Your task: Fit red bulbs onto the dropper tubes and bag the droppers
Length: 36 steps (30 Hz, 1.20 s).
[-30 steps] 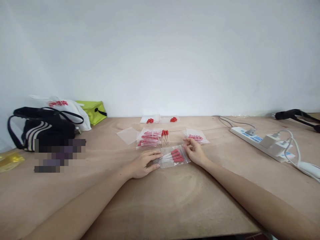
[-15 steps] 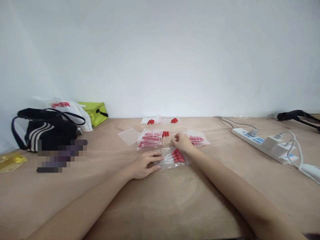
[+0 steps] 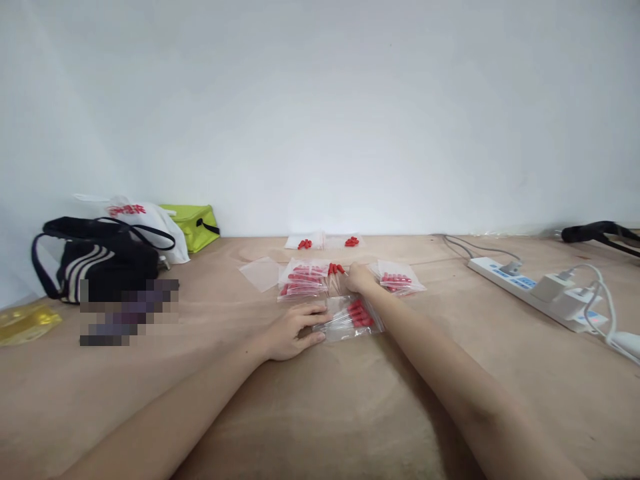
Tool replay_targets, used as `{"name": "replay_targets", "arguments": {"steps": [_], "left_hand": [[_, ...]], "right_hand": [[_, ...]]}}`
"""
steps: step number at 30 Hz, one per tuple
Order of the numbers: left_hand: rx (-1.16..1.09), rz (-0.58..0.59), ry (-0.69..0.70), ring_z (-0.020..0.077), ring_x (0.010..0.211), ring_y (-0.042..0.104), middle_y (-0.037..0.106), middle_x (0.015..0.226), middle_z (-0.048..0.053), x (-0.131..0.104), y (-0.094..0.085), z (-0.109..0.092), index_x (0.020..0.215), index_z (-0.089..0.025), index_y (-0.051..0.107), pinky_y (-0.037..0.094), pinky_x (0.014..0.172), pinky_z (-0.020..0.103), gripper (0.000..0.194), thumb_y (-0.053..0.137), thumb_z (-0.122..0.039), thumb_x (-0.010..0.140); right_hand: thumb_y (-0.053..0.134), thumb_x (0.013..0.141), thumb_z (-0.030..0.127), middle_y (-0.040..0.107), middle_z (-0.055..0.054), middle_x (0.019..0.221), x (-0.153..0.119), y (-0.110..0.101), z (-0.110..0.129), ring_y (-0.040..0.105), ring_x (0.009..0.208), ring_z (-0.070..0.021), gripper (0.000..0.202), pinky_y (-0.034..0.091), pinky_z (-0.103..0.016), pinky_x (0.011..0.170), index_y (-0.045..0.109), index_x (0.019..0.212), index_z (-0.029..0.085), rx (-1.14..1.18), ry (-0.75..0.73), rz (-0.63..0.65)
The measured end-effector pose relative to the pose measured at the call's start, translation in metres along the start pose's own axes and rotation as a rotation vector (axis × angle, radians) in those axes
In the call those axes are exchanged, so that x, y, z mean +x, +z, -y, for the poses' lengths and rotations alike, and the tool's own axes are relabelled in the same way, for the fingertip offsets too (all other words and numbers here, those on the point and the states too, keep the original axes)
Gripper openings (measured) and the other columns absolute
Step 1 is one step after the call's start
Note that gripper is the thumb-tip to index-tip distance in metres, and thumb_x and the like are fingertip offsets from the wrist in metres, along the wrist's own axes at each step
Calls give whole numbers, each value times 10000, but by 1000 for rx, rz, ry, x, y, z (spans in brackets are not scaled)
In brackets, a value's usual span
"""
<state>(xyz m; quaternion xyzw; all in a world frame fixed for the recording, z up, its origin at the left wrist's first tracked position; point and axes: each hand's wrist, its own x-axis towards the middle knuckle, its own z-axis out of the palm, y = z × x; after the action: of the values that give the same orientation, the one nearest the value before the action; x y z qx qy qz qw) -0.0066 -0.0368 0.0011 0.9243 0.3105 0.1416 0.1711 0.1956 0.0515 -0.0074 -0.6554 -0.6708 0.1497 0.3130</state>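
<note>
A clear zip bag (image 3: 345, 331) holding several red-headed sticks (image 3: 361, 313) lies flat in front of me. My left hand (image 3: 295, 331) rests at its left edge, with fingers stretched over the plastic and the thumb apart below. Just beyond the bag, loose red-headed sticks (image 3: 336, 269) with thin pale shafts lie side by side, a few of them tilted. My right hand (image 3: 361, 279) is beside them on their right, its fingers curled and the fingertips hidden. Filled bags of red-headed pieces lie on the left (image 3: 303, 280) and right (image 3: 399, 277) of these loose sticks.
Two small bags with red pieces (image 3: 305, 244) lie near the wall. A flat translucent bag (image 3: 260, 273) is at the left. Further left stand a black striped bag (image 3: 105, 270), a white plastic bag and a green bag (image 3: 193, 227). A power strip (image 3: 520, 288) with cables crosses the right side.
My right hand has shifted slightly, its fingertips now hidden behind it. The loose sticks look more tilted. My left hand stays on the bag; the whole view has shifted a little.
</note>
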Motion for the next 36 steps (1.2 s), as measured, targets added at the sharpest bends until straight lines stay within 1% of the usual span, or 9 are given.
{"name": "replay_targets", "arguments": {"steps": [3, 6, 9, 12, 18, 21, 24, 30, 36], "left_hand": [[2, -11, 17, 217, 1163, 411, 453, 1271, 65, -1, 0, 1, 1188, -242, 500, 319, 976, 376, 374, 475, -328, 825], [12, -10, 12, 216, 1165, 407, 453, 1271, 70, -2, 0, 1, 1197, -232, 492, 318, 978, 375, 384, 470, -331, 827], [28, 1, 3, 213, 1173, 399, 440, 1284, 65, -2, 0, 1, 1206, -241, 481, 316, 980, 378, 390, 467, -337, 828], [33, 2, 1, 215, 1183, 387, 430, 1295, 55, -1, -1, 1, 1208, -257, 476, 316, 979, 383, 387, 464, -340, 830], [25, 19, -13, 222, 1186, 384, 424, 1298, 53, 0, -2, 0, 1191, -266, 495, 309, 982, 389, 364, 464, -320, 832], [30, 21, -6, 225, 1186, 381, 424, 1297, 41, 0, -2, -1, 1182, -292, 499, 303, 983, 400, 349, 461, -316, 836], [51, 36, -4, 225, 1188, 376, 422, 1297, 36, 0, -2, -1, 1172, -307, 505, 300, 980, 414, 335, 451, -293, 842], [40, 15, 23, 219, 1181, 382, 414, 1302, 32, -2, 0, 2, 1166, -312, 509, 314, 973, 400, 329, 450, -298, 843], [35, 1, 37, 220, 1172, 392, 430, 1288, 31, -1, 1, 3, 1159, -306, 517, 323, 966, 393, 328, 461, -292, 837]], "right_hand": [[569, 650, 183, 624, -167, 788, -4, -8, -1, 593, 801, -278, 157, 437, -336, 645, 583, 799, 135, -59, 25, -18], [511, 655, 114, 588, -186, 903, -12, -23, -5, 565, 848, -263, 315, 424, -330, 693, 519, 969, 89, -79, -13, -56], [433, 683, 96, 576, -127, 875, -28, -39, -17, 542, 817, -217, 408, 411, -314, 718, 416, 1091, 97, -47, -100, -114], [398, 729, 184, 537, -31, 700, -48, -51, -37, 514, 644, -183, 358, 409, -311, 631, 377, 1084, 138, 119, -187, -228], [398, 775, 395, 513, -9, 693, -69, -58, -75, 541, 632, -179, 340, 426, -312, 593, 354, 1045, 192, 464, -21, -383], [405, 770, 438, 489, 30, 593, -72, -58, -78, 525, 517, -162, 301, 430, -298, 506, 361, 977, 224, 633, 82, -361], [451, 746, 442, 498, 43, 576, -75, -56, -71, 535, 496, -147, 271, 450, -285, 485, 368, 902, 236, 786, 135, -297], [550, 682, 420, 528, 51, 598, -82, -48, -55, 561, 517, -124, 301, 480, -278, 513, 344, 795, 230, 880, 119, -188], [583, 634, 487, 546, 55, 598, -87, -43, -51, 572, 519, -123, 396, 484, -281, 511, 317, 774, 229, 937, 94, -151]]}}
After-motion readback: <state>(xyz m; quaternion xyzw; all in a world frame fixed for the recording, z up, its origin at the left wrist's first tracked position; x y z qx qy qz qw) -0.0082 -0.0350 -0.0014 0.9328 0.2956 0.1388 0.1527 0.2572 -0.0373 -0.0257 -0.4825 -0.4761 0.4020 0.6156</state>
